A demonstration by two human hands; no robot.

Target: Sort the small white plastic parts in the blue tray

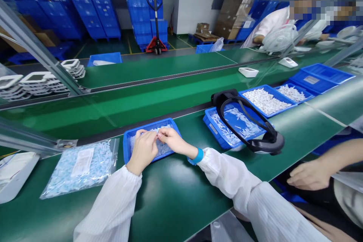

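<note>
Both my hands meet above a blue plastic tray that holds many small pale translucent pieces. My left hand has its fingers curled and the fingertips pinched together. From the right, my right hand reaches in, thumb and finger pinched against the left fingertips. Whatever lies between the fingertips is too small to make out. A blue band circles my right wrist. To the left of the tray lies a clear bag full of small light-blue and white pieces, with a white label on it.
A black head strap device rests over another blue tray of white pieces on the right. Beyond it stand more trays of white pieces. A green conveyor belt runs behind. A co-worker's hand is at the right; white frames are stacked left.
</note>
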